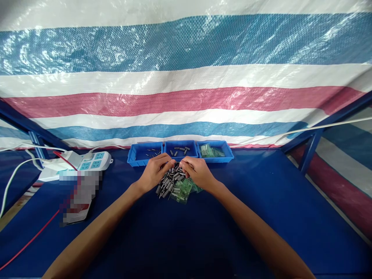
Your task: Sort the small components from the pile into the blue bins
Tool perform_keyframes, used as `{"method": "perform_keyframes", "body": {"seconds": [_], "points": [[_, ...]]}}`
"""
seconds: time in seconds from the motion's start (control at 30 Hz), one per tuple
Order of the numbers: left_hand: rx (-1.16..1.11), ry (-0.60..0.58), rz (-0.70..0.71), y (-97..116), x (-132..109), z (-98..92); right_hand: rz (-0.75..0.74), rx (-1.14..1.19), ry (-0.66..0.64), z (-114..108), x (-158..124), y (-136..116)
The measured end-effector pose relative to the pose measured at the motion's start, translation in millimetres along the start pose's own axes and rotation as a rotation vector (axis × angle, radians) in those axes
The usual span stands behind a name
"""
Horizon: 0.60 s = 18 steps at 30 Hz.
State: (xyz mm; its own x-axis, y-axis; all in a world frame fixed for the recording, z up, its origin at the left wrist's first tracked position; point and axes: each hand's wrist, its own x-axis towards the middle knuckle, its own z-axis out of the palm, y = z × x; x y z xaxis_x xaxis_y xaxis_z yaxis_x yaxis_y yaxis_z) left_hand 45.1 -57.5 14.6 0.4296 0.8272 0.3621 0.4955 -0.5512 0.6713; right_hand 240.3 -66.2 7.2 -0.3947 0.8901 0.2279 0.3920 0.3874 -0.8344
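Note:
My left hand (pixel 157 169) and my right hand (pixel 198 172) are close together over a mixed pile, their fingertips pinched and facing each other. Whatever lies between the fingertips is too small or hidden to make out. Beneath them are many small grey cylinders and thin metal pins (pixel 166 185), with green-tinted clear packets (pixel 182 191) at the pile's front right. Just behind the hands stand three blue bins in a row. Thin dark pins lie in the left bin (pixel 132 158), grey cylinders in the middle bin (pixel 180 142), and green-tinted packets in the right bin (pixel 229 154).
A white power strip (pixel 100 162) with plugs and cables sits at the back left of the blue table (pixel 261 217). Nearby lies a phone-like object (pixel 80 213), partly blurred. A red cable (pixel 35 237) crosses the left side. Striped sheeting (pixel 186 100) hangs behind.

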Motion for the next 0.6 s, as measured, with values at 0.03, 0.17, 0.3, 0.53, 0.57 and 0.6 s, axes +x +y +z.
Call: {"method": "perform_keyframes", "body": {"seconds": [0.03, 0.17, 0.3, 0.53, 0.57, 0.6], "points": [[-0.003, 0.007, -0.005, -1.0, -0.1, 0.7, 0.005, 0.015, -0.001, 0.2, -0.1, 0.3], [-0.045, 0.044, -0.029, -4.6, -1.2, 2.8, 0.049, 0.103, -0.014, 0.1, -0.3, -0.1], [-0.078, 0.065, 0.010, -3.7, -2.1, 2.2, 0.073, 0.177, -0.036, 0.2, -1.3, -2.1], [-0.090, 0.084, 0.025, -1.8, -1.8, 0.5, 0.065, 0.209, -0.013, -0.8, -1.8, -1.1], [-0.087, 0.091, 0.019, -2.2, -1.6, 0.5, 0.053, 0.187, 0.008, -1.3, -1.5, -0.9], [-0.086, 0.096, 0.012, -2.5, -1.5, 0.5, 0.038, 0.160, 0.030, -1.7, -1.1, -0.7]]}}
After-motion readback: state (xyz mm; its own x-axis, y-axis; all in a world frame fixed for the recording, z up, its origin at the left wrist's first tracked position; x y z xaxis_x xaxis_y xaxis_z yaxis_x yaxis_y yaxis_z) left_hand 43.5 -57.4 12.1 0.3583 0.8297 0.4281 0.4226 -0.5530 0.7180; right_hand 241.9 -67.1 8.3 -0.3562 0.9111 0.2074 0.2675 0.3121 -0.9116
